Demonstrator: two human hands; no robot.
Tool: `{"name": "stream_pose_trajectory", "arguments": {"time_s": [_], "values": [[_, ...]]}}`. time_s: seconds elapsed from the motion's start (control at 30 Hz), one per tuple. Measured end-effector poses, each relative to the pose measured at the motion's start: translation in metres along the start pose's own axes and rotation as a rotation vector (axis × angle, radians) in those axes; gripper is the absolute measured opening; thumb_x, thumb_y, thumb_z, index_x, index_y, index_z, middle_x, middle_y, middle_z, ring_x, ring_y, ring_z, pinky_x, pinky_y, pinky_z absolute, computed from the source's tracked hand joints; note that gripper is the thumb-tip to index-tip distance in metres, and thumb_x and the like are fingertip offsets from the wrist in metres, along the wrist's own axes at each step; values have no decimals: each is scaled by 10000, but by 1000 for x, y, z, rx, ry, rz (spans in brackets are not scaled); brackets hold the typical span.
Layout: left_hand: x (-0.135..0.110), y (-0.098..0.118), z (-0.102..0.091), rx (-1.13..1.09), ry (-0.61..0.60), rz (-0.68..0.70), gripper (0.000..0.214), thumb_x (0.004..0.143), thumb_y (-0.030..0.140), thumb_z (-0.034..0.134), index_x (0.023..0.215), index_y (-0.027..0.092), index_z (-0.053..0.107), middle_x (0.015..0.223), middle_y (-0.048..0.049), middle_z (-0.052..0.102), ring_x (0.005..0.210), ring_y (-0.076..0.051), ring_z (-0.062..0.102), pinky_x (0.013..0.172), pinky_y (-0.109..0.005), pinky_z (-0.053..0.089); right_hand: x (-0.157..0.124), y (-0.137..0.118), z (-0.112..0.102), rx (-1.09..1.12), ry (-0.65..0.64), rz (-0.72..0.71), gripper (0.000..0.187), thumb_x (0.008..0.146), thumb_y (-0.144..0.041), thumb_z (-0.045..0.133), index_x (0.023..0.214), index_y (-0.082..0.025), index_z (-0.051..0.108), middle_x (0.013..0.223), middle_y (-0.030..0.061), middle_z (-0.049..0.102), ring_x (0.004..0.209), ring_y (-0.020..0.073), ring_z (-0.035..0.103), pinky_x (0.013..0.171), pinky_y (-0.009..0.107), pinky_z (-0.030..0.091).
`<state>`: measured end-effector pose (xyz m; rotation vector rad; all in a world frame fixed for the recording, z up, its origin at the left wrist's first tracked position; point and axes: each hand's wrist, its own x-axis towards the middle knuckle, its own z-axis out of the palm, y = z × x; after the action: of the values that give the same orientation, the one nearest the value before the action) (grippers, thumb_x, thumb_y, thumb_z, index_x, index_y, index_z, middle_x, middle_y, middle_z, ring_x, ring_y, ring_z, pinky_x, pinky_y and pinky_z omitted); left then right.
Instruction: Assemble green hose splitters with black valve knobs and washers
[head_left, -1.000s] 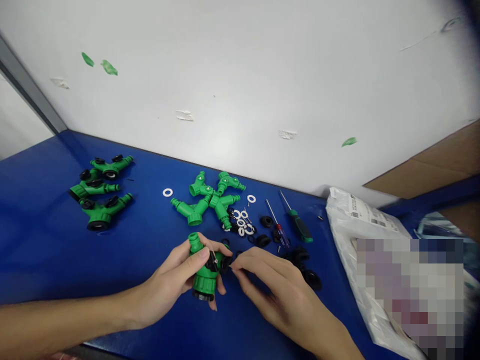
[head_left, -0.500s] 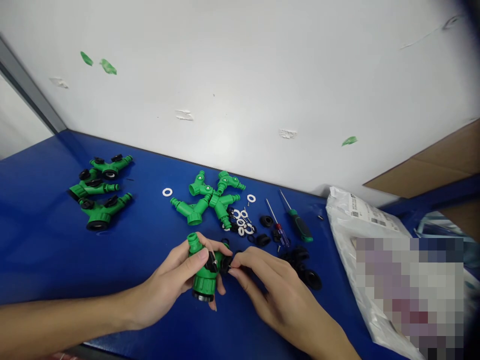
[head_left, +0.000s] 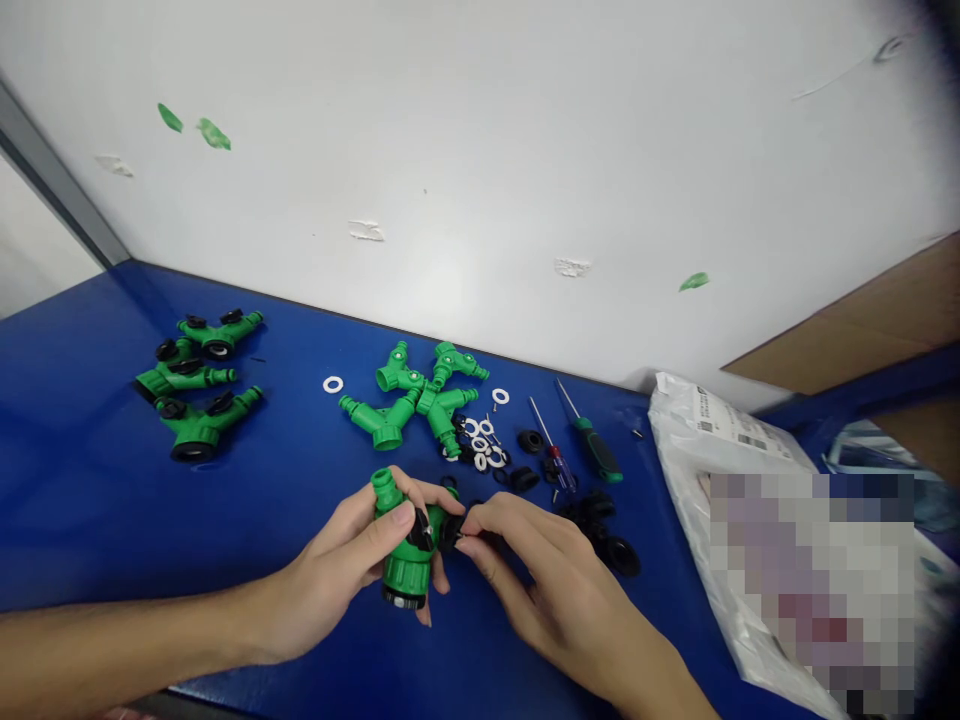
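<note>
My left hand (head_left: 352, 545) is closed around a green Y-shaped hose splitter (head_left: 405, 572), holding it above the table. A black valve knob (head_left: 421, 532) sits on its near branch, beside my left thumb. Its black collar points down towards me. On the other branch is a second black knob (head_left: 451, 533). My right hand (head_left: 544, 570) pinches a tiny metal screw (head_left: 460, 537) with thumb and forefinger, right against that second knob. The fingertips cover most of the screw.
Finished-looking splitters with black knobs (head_left: 199, 428) lie at the left. Several bare green splitters (head_left: 386, 425) lie ahead, near white washers (head_left: 480, 445). Two screwdrivers (head_left: 598, 450) and black caps (head_left: 619, 553) are on the right, beside a white plastic bag (head_left: 690, 480). A white wall (head_left: 450, 150) stands behind.
Both hands keep nearly the same hold on the splitter and the screw. The whole view has shifted very slightly; nothing on the table has visibly moved.
</note>
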<state>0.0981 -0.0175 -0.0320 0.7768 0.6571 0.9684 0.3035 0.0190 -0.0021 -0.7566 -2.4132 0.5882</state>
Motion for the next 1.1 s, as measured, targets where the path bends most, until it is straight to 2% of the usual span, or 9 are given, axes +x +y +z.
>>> {"name": "stream_pose_trajectory", "arguments": {"time_s": [0.1,0.23,0.33,0.5,0.73,0.83,0.9,0.97,1.1], "values": [[-1,-1,0,18,0,-2,275,991,412,473,1085,202,622,972,-77,654,830,-213,652,666,-350,562,1,-1,1,-33,15,-4,118,1000,-167,486,904,-189,552,744,16,588,639,139,553,577,250,462],[-2,-2,0,32,4,-24,299,995,423,453,1104,198,618,903,-74,662,812,-219,652,663,-358,554,0,-1,-1,-9,4,4,82,989,-172,506,932,-181,565,785,33,611,678,148,576,606,259,486],[-1,-2,-1,17,12,-37,282,1005,402,435,1098,204,613,853,-66,664,829,-233,659,671,-365,547,-1,0,-2,13,-28,6,126,993,-128,477,936,-185,574,803,37,610,698,150,578,633,262,494],[1,1,2,-8,20,-25,304,996,406,453,1114,180,618,953,-85,646,821,-218,647,660,-361,562,-1,0,0,28,-17,-8,149,991,-94,461,1038,-181,572,841,41,625,720,148,591,645,255,497],[-1,-1,2,-5,15,2,238,1006,379,446,1044,212,611,1053,-79,631,844,-216,656,665,-366,568,0,-2,2,-37,27,12,183,992,-149,498,827,-181,569,703,7,575,608,135,543,567,248,447],[0,-2,1,3,11,-7,266,1012,382,428,1079,202,612,1019,-84,640,831,-213,657,664,-362,567,-1,-1,-2,1,30,-10,34,970,-183,562,988,-167,584,810,36,624,702,154,596,635,261,491],[1,-2,0,5,5,-13,273,1011,384,430,1090,197,611,986,-83,646,827,-215,658,665,-364,566,-1,-1,-5,29,5,-28,117,963,-137,556,1073,-170,579,893,56,642,780,163,614,697,269,512],[1,-2,0,0,5,-19,273,1007,392,438,1092,197,609,940,-76,651,828,-222,659,661,-364,565,-1,0,-5,23,-19,-44,135,970,-92,519,1051,-176,587,900,59,638,787,163,605,704,272,514],[1,0,2,9,26,-25,305,989,430,468,1106,186,609,907,-73,658,808,-213,655,664,-353,563,0,0,0,-66,-17,-39,103,989,-99,479,1001,-160,562,807,47,613,684,160,569,612,274,488]]}}
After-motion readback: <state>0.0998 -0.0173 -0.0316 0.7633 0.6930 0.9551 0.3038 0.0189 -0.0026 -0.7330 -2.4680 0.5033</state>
